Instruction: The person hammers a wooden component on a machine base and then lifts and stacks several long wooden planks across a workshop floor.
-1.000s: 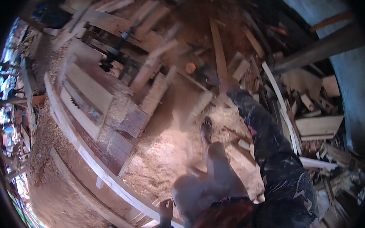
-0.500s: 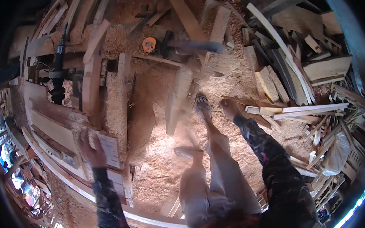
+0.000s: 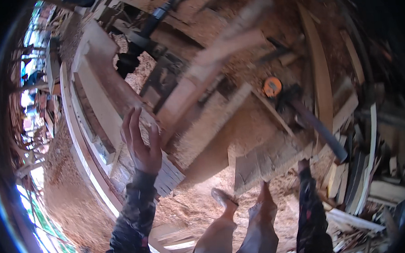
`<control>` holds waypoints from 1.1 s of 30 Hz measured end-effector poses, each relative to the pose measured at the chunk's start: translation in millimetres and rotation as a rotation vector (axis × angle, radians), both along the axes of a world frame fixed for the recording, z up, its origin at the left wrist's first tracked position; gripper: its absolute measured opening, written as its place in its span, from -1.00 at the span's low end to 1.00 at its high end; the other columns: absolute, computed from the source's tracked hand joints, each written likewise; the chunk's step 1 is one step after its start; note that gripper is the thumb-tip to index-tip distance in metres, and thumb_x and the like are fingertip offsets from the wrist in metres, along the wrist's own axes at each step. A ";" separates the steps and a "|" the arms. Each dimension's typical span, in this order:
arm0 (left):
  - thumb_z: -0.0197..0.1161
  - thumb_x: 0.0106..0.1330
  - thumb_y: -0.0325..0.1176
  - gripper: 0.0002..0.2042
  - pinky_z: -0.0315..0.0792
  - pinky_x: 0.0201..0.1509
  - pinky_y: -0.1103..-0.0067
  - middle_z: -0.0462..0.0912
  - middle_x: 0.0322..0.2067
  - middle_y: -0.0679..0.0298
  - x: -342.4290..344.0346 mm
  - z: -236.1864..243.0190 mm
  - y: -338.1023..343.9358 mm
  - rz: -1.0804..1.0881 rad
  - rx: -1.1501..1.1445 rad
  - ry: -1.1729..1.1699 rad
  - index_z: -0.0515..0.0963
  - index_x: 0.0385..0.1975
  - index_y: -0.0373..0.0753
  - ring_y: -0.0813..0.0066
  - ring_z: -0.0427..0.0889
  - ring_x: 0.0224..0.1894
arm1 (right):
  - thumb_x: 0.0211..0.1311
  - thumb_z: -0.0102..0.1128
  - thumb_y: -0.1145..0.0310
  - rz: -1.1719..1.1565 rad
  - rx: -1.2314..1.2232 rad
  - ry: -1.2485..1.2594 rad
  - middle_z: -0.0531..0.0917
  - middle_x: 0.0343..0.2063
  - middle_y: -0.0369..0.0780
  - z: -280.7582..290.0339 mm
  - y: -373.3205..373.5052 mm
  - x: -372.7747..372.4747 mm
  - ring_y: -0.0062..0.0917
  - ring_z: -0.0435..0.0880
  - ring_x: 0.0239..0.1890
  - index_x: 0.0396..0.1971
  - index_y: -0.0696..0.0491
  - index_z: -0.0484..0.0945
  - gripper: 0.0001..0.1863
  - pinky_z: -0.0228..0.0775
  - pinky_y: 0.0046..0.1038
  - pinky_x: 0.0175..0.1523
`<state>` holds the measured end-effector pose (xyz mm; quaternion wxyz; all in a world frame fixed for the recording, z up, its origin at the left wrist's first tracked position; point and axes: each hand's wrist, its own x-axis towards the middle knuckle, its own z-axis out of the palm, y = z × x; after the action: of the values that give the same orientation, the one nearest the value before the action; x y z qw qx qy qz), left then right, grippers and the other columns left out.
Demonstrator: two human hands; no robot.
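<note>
My left hand (image 3: 143, 146) is open, its fingers raised and apart above the end of a pale sawn plank (image 3: 168, 175) at the edge of the wooden frame. Nothing shows in its grasp. Far to the right, my right hand (image 3: 303, 165) meets the right end of a broad, rough-faced board (image 3: 265, 162). Its fingers are mostly hidden, so I cannot tell whether they grip it. The board lies tilted beyond my feet, with bark-like marks on its face. Against the frame on the left stands a curved light timber (image 3: 95, 86).
A dark tool with a long handle (image 3: 318, 131) lies beside a round orange object (image 3: 272, 86), perhaps a tape measure. A dark machine (image 3: 135, 45) sits among timbers at upper left. Offcuts (image 3: 338, 183) pile up on the right. Sawdust (image 3: 77, 199) covers the ground.
The view has turned, shifting the scene clockwise. My left hand has risen from the plank with its fingers spread. My right hand has come to the rough board's end.
</note>
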<state>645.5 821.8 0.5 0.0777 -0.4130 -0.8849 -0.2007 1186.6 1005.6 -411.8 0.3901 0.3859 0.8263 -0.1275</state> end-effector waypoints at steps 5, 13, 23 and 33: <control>0.02 0.22 -0.40 -0.66 0.16 0.23 0.24 0.44 0.00 0.02 -186.6 -3.7 10.5 0.378 0.060 0.153 0.43 0.00 -0.28 0.04 0.36 0.12 | 0.24 0.10 0.36 -1.415 -1.099 0.503 0.63 -0.44 -0.25 136.3 -86.8 7.6 -0.50 0.57 -0.49 -0.19 0.10 0.52 -0.81 0.43 -0.43 -0.44; 0.08 0.14 -0.34 -0.61 0.07 0.34 0.21 0.38 0.03 0.06 -267.0 -41.0 -12.5 0.616 -0.292 0.105 0.43 -0.02 -0.31 0.11 0.29 0.20 | 0.08 0.23 0.36 0.672 -0.450 1.042 0.55 -0.38 -0.12 529.8 81.8 -608.9 -0.25 0.52 -0.28 -0.36 0.09 0.52 -0.84 0.28 -0.15 -0.05; 0.12 0.05 -0.39 -0.56 -0.02 0.37 0.10 0.28 0.08 0.03 -291.3 -19.9 1.1 0.587 -0.287 -0.154 0.37 0.00 -0.35 0.01 0.17 0.27 | 0.14 0.03 0.30 1.086 0.485 0.666 0.67 -0.36 -0.24 368.6 114.6 -1041.0 -0.37 0.49 -0.04 -0.41 -0.02 0.68 -0.79 0.08 -0.12 0.20; 0.09 0.09 -0.39 -0.64 0.04 0.32 0.04 0.30 0.04 -0.01 -299.8 -19.2 -6.5 0.602 -0.290 -0.146 0.45 -0.07 -0.27 -0.08 0.23 0.23 | 0.01 0.11 0.36 1.004 0.353 0.782 0.68 -0.46 -0.25 345.5 73.2 -1073.8 -0.39 0.54 -0.12 -0.54 0.01 0.69 -0.84 0.14 -0.17 0.08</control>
<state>345.7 815.3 -18.7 0.0104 -0.1244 -0.9897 -0.0696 112.8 1078.7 -66.3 0.0041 -0.0629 0.9951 0.0765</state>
